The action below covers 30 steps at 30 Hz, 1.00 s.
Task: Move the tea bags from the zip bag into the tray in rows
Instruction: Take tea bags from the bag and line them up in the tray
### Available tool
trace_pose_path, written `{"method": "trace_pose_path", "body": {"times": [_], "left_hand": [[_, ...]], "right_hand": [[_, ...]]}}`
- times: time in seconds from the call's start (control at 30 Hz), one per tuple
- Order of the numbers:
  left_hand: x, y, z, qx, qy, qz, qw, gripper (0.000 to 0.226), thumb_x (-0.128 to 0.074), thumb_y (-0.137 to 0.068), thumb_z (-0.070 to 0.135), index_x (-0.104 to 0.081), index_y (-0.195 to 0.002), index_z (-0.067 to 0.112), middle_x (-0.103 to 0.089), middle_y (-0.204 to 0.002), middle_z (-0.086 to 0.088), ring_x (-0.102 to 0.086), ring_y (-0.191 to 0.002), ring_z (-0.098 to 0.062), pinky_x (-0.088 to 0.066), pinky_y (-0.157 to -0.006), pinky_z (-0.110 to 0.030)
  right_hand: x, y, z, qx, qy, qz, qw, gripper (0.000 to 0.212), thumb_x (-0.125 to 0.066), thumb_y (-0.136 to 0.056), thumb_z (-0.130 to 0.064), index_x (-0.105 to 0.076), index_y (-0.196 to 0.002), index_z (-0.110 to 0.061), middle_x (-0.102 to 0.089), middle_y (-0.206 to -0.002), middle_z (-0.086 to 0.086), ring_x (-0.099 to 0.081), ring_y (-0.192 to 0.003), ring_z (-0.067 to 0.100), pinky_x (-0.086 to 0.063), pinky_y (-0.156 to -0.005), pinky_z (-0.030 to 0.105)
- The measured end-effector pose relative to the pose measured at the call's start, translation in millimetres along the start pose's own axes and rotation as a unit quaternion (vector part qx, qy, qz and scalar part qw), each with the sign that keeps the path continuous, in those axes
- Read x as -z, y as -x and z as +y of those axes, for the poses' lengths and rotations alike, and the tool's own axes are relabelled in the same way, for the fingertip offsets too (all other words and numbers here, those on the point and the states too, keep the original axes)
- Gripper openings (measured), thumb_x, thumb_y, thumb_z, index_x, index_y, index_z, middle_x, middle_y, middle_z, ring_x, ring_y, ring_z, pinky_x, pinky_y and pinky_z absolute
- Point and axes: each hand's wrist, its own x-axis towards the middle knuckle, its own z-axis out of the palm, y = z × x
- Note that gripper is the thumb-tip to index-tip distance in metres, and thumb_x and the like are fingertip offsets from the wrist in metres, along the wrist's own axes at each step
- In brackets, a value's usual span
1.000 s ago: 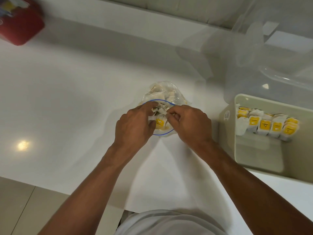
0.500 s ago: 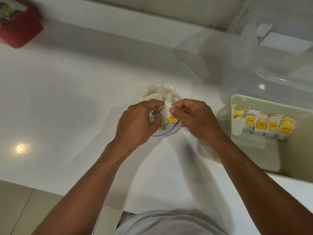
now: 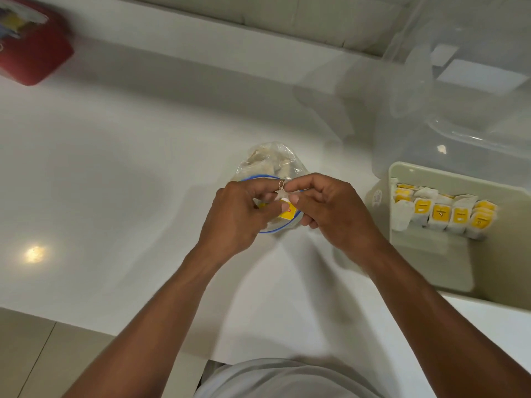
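Both hands meet just above the open zip bag (image 3: 270,162) at mid surface (image 3: 115,168). The left hand (image 3: 238,214) and right hand (image 3: 330,211) together pinch one tea bag (image 3: 288,213) with a yellow tag, its string looped above the fingertips. One row of tea bags (image 3: 442,215) stands across the tray (image 3: 431,265), right of the zip bag.

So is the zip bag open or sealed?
Open: blue rim of the zip bag gapes in a loop beneath left hand and right hand, pinching a tea bag.
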Motion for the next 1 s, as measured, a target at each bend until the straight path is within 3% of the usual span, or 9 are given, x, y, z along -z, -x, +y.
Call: {"method": "trace_pose_path", "body": {"times": [0.17, 0.33, 0.4, 0.47, 0.53, 0.63, 0.73, 0.87, 1.0], "left_hand": [[3, -4, 2, 0.007, 0.033, -0.017, 0.999, 0.018, -0.068, -0.083, 0.036, -0.076, -0.098, 0.039, -0.064, -0.074, -0.001, -0.057, -0.062, -0.022, -0.056, -0.066, -0.048], [8, -4, 3, 0.007, -0.005, -0.039, 0.999, 0.014, -0.07, -0.09, 0.036, -0.076, -0.103, 0.039, -0.072, -0.079, 0.014, -0.056, -0.058, -0.003, -0.052, -0.067, -0.034], [8, -2, 5, 0.001, -0.029, -0.042, 0.999, 0.014, -0.068, -0.092, 0.037, -0.076, -0.103, 0.04, -0.068, -0.069, 0.022, -0.053, -0.054, 0.002, -0.048, -0.06, -0.023], [8, -1, 9, -0.002, -0.044, -0.044, 0.998, 0.013, -0.067, -0.093, 0.035, -0.077, -0.101, 0.037, -0.054, -0.049, 0.024, -0.043, -0.044, -0.001, -0.03, -0.049, -0.012], [9, 0, 13, -0.007, -0.048, -0.042, 0.998, 0.013, -0.066, -0.094, 0.033, -0.077, -0.1, 0.036, -0.045, -0.041, 0.016, -0.033, -0.041, -0.01, -0.022, -0.045, -0.014], [11, -3, 15, -0.01, -0.061, -0.035, 0.997, 0.013, -0.066, -0.093, 0.032, -0.078, -0.097, 0.037, -0.041, -0.042, 0.008, -0.031, -0.044, -0.012, -0.026, -0.047, -0.019], [14, -6, 18, -0.019, -0.092, -0.034, 0.995, 0.016, -0.065, -0.093, 0.025, -0.077, -0.097, 0.035, -0.047, -0.045, 0.014, -0.039, -0.044, -0.008, -0.029, -0.047, -0.015], [28, -15, 18, -0.041, -0.147, 0.004, 0.988, 0.01, -0.068, -0.088, 0.034, -0.075, -0.094, 0.038, -0.066, -0.072, 0.017, -0.053, -0.06, -0.003, -0.05, -0.065, -0.031], [44, -23, 22, -0.062, -0.136, 0.045, 0.988, 0.01, -0.073, -0.085, 0.036, -0.074, -0.094, 0.037, -0.069, -0.08, 0.018, -0.055, -0.06, 0.002, -0.05, -0.067, -0.03]], "right_hand": [[0, 0, 3, 0.04, 0.03, 0.024, 0.998, 0.013, -0.071, -0.089, -0.018, -0.07, -0.097, -0.028, -0.073, -0.076, -0.008, -0.066, -0.065, 0.009, -0.055, -0.071, 0.033], [-2, -1, 0, 0.048, 0.01, 0.029, 0.998, 0.012, -0.072, -0.086, -0.019, -0.069, -0.096, -0.025, -0.076, -0.081, -0.005, -0.072, -0.082, 0.017, -0.057, -0.083, 0.046], [-2, -2, -1, 0.042, 0.004, 0.036, 0.998, 0.008, -0.073, -0.085, -0.019, -0.069, -0.09, -0.024, -0.076, -0.078, -0.005, -0.071, -0.078, 0.013, -0.057, -0.081, 0.044], [-3, -2, 0, 0.048, 0.033, 0.051, 0.997, 0.004, -0.074, -0.084, -0.023, -0.071, -0.084, -0.026, -0.075, -0.076, -0.007, -0.066, -0.07, 0.007, -0.054, -0.075, 0.036], [-4, -3, -1, 0.044, 0.059, 0.072, 0.995, 0.003, -0.075, -0.082, -0.027, -0.073, -0.081, -0.028, -0.073, -0.079, -0.006, -0.063, -0.067, 0.008, -0.052, -0.072, 0.03], [-5, -5, -6, 0.005, -0.038, 0.054, 0.998, 0.003, -0.077, -0.083, -0.018, -0.074, -0.085, -0.018, -0.073, -0.073, 0.001, -0.068, -0.069, 0.016, -0.058, -0.072, 0.033], [-3, -8, -12, 0.01, -0.073, 0.032, 0.997, 0.009, -0.077, -0.084, -0.014, -0.072, -0.091, -0.013, -0.073, -0.072, 0.003, -0.072, -0.071, 0.018, -0.061, -0.072, 0.034], [0, -13, -15, 0.015, -0.105, 0.051, 0.993, 0.004, -0.068, -0.091, -0.013, -0.07, -0.091, -0.017, -0.073, -0.076, 0.003, -0.074, -0.073, 0.019, -0.059, -0.067, 0.029], [-1, -17, -1, 0.044, 0.111, 0.06, 0.991, 0.008, -0.068, -0.089, -0.023, -0.075, -0.085, -0.024, -0.071, -0.069, -0.009, -0.071, -0.064, 0.009, -0.058, -0.072, 0.032]]}}
